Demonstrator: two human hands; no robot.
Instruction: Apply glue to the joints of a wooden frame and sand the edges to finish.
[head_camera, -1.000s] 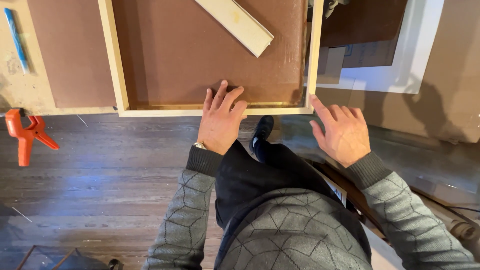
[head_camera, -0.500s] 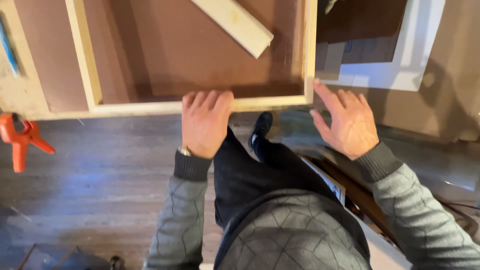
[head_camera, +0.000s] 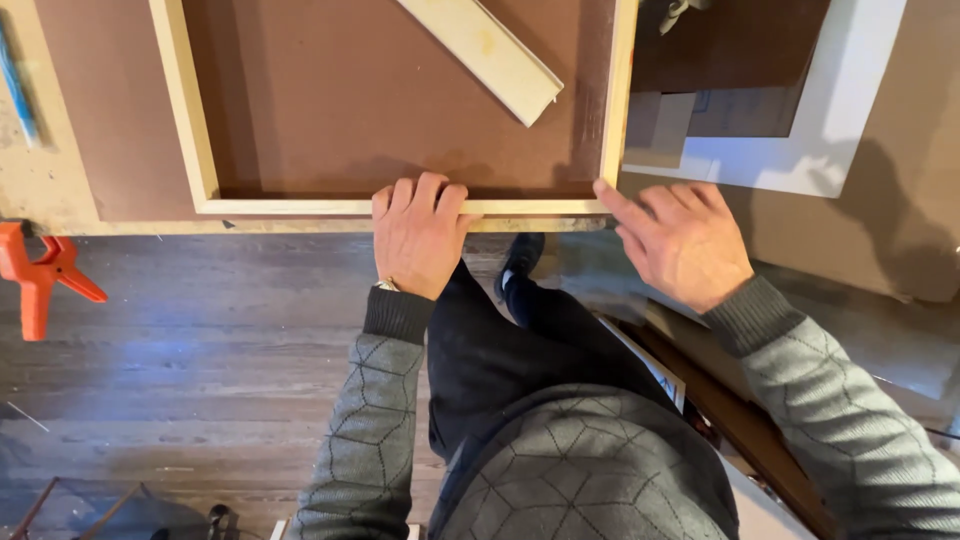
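Both our hands rest on the pale wooden frame (head_camera: 300, 207), gripping nothing.

Our left hand (head_camera: 418, 238) lies flat, fingers spread over the near rail; our right hand (head_camera: 680, 238) is open, its forefinger touching the near right corner. Beyond the fingers a loose wooden strip (head_camera: 480, 55) lies on the brown backing board (head_camera: 380, 110). Seemingly we are squaring that corner joint; pressing it flush looks next. An orange clamp (head_camera: 40, 280) sits far left.

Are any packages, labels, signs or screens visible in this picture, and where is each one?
None can be seen: no package, label, sign or screen.
What lies there is bare woodwork: a pale wooden frame on a brown board, with the left hand on its near rail and the right hand at its corner.
An orange clamp lies at the left.
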